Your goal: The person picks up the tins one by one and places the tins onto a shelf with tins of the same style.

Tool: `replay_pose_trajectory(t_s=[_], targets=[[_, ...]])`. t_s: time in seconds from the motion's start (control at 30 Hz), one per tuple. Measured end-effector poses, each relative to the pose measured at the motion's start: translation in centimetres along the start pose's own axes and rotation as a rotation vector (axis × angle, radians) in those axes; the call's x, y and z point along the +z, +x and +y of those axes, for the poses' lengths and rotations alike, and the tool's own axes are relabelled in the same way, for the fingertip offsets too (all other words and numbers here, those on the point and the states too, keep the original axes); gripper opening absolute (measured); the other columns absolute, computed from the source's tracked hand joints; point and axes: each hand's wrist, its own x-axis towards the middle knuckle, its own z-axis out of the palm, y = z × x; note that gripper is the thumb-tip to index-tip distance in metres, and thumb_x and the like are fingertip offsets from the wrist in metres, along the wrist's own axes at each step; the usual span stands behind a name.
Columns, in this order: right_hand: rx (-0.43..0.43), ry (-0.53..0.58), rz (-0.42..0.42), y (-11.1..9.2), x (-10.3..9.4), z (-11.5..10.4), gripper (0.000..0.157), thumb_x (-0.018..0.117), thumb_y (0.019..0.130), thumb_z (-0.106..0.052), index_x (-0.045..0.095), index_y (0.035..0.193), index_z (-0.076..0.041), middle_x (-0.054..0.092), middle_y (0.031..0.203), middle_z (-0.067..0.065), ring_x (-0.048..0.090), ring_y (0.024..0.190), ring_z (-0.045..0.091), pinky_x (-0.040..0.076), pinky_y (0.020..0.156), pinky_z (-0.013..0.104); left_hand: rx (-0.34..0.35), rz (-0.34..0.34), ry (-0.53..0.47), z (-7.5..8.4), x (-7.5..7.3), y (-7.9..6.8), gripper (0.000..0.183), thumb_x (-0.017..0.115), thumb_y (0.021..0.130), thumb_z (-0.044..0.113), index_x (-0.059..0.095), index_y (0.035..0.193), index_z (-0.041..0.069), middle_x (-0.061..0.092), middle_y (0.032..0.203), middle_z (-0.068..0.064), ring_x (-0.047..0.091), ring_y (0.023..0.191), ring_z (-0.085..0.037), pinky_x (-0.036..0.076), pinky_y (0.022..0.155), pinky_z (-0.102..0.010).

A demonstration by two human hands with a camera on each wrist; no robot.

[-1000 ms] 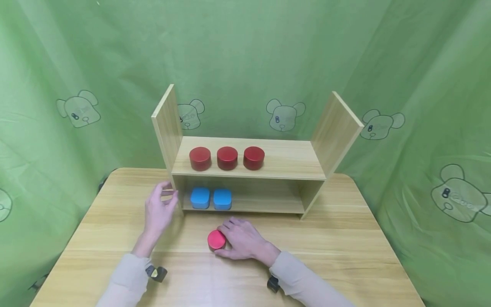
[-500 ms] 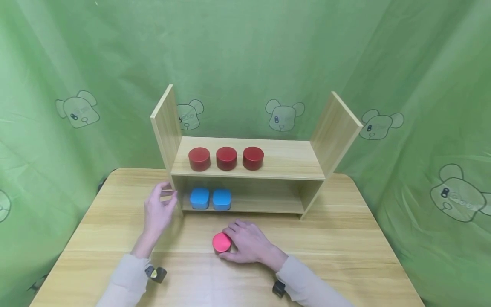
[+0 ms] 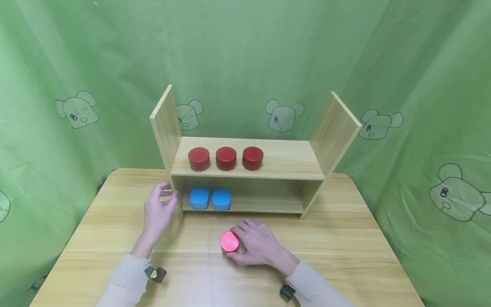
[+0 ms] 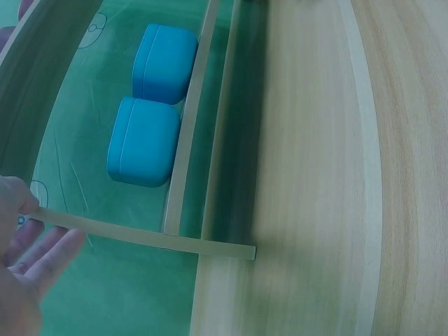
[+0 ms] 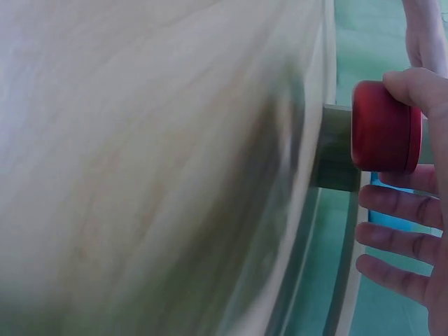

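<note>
My right hand (image 3: pixel 258 243) pinches a round red tin (image 3: pixel 229 241) in front of the shelf. In the right wrist view the thumb and index finger are on either side of the tin (image 5: pixel 381 129), and the other fingers stretch out below it. My left hand (image 3: pixel 158 211) holds the front edge of the left side panel of a wooden two-tier shelf (image 3: pixel 284 160). The left wrist view has the thumb on one side of that panel (image 4: pixel 140 234) and the fingers (image 4: pixel 59 255) on the other.
On the upper tier stand three dark red tins (image 3: pixel 199 159) in a row at the left and middle. Two blue rounded-square boxes (image 3: pixel 199 198) sit at the left of the lower tier. A wooden table (image 3: pixel 345 256) carries the shelf, with green curtains (image 3: pixel 245 64) around it.
My right hand has moved to the right over the table, with the red tin in its grip throughout. The left hand has stayed at the side panel.
</note>
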Motion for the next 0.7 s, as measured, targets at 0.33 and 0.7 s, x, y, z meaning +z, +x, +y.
replay_pose_trajectory(t_s=[0.33, 0.7], targets=[[0.005, -0.047, 0.087, -0.7, -1.8, 0.9, 0.064, 0.075, 0.083, -0.069, 0.072, 0.121, -0.017, 0.076, 0.112, -0.003, 0.069, 0.103, 0.016, 0.068, 0.088, 0.031, -0.014, 0.001, 0.007, 0.0, 0.0, 0.0, 0.035, 0.071, 0.093, -0.005, 0.061, 0.126, -0.010, 0.071, 0.122, -0.030, 0.075, 0.103, -0.045, 0.070, 0.080, -0.041], [0.057, -0.072, 0.155, -1.4, -3.9, 1.8, 0.065, 0.081, 0.078, -0.067, 0.072, 0.119, -0.017, 0.077, 0.110, -0.001, 0.072, 0.103, 0.020, 0.070, 0.088, 0.039, -0.027, -0.009, 0.011, 0.0, 0.0, 0.0, 0.035, 0.070, 0.094, -0.005, 0.060, 0.128, -0.009, 0.070, 0.124, -0.029, 0.074, 0.104, -0.045, 0.071, 0.082, -0.042]])
